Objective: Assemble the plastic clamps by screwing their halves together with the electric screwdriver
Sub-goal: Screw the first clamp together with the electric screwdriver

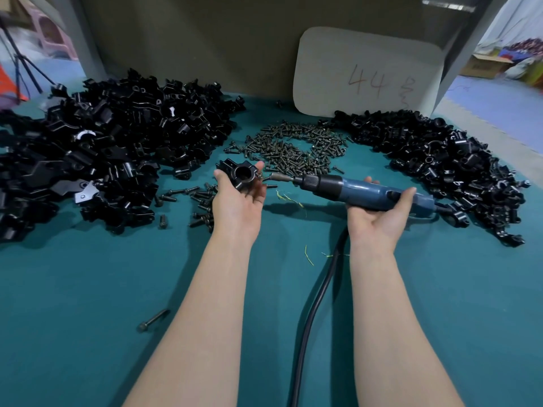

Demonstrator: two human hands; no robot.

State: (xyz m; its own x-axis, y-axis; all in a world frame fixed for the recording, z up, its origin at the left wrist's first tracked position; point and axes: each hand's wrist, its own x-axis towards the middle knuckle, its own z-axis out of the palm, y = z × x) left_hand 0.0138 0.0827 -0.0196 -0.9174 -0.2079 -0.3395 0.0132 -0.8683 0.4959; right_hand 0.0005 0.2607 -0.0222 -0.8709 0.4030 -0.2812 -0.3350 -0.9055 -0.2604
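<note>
My left hand (pixel 239 198) holds a black plastic clamp (pixel 237 173) between thumb and fingers, palm up, its round bore facing me. My right hand (pixel 379 214) grips the blue electric screwdriver (pixel 364 190) from below, lying sideways with its bit (pixel 277 176) pointing left at the clamp's right side, where a screw sticks out. A heap of dark screws (pixel 296 145) lies just behind both hands. Black clamp halves are piled at the left (pixel 97 148) and at the right (pixel 440 163).
The work surface is a teal mat (pixel 88 289). The screwdriver's black cord (pixel 316 306) runs toward me between my forearms. Loose screws (pixel 199 201) lie left of my left hand, one long bolt (pixel 152 320) nearer me. A white card marked 44 (pixel 367 74) leans on the back wall.
</note>
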